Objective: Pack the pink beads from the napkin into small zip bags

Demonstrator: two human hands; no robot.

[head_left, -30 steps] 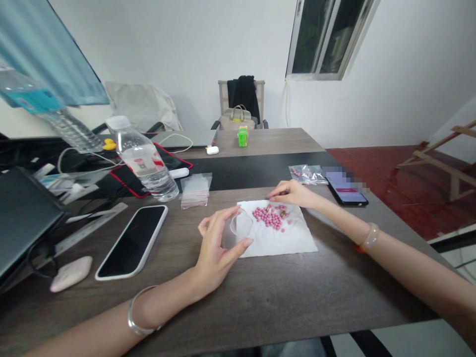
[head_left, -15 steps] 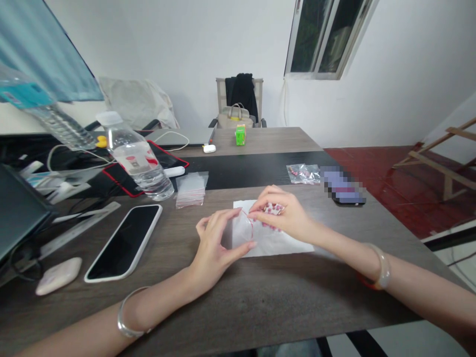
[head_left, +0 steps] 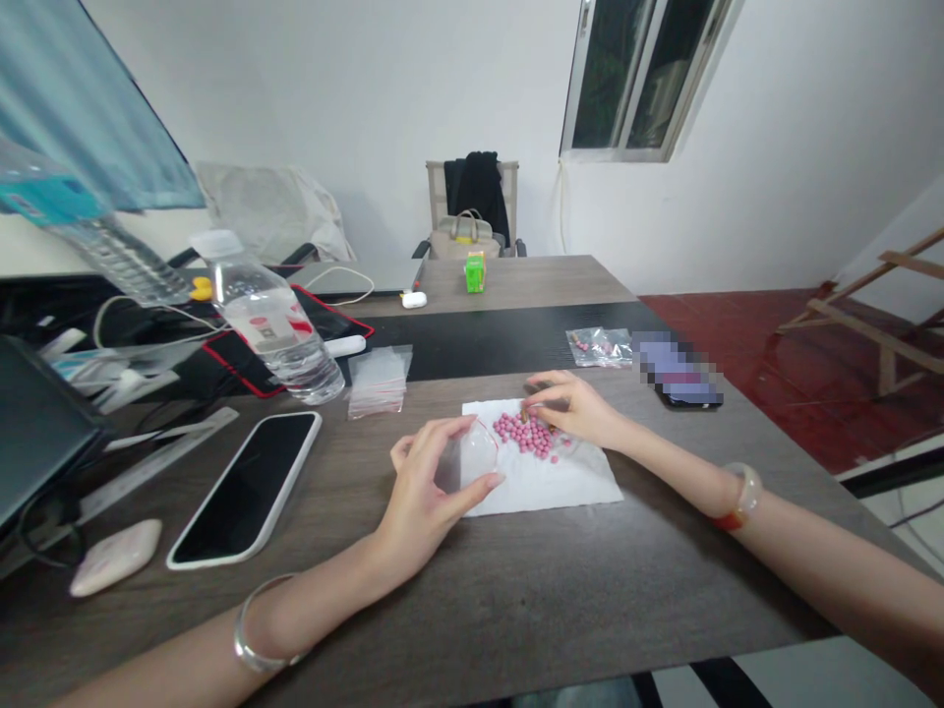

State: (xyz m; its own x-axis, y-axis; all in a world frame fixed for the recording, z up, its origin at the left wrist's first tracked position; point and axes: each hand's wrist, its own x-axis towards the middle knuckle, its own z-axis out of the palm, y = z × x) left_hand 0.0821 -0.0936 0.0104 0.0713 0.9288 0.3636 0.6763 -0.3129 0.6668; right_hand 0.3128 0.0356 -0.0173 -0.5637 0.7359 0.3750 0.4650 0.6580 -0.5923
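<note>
Loosely curled, right hand (head_left: 573, 406) at beads (head_left: 526, 435); left hand (head_left: 424, 482) holds bag (head_left: 479, 452).

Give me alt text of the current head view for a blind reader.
The left hand holds a small clear bag open partly over a white sheet; the right hand is at pink beads on it. A white-edged phone lies to the left.

The grey-brown table (head_left: 516, 600) carries a white sheet (head_left: 546, 487), a white-edged phone (head_left: 247, 492), clear bags (head_left: 378, 379); apparently a laptop (head_left: 40, 433).
</note>
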